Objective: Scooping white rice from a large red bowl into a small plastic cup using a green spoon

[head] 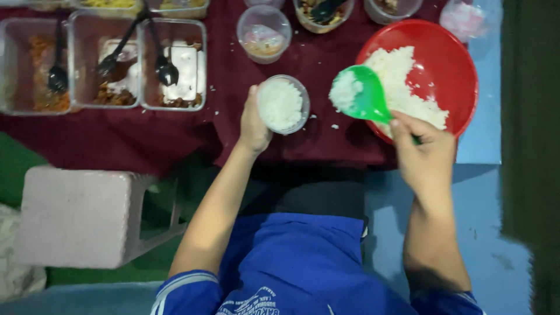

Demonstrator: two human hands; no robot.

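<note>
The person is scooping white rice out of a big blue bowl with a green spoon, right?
Not quite. The big bowl is red, not blue. The head view shows the right hand lifting white rice on a green spoon over that red bowl, while the left hand holds a small clear cup of rice.

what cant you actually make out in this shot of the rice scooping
- Head view: the green scoop handle is hidden inside the right hand.
- Top edge cuts off the back row of tubs, contents unclear.
- The left hand covers the near side of the small rice cup.
- Food in the clear trays is too blurred to identify.
</note>
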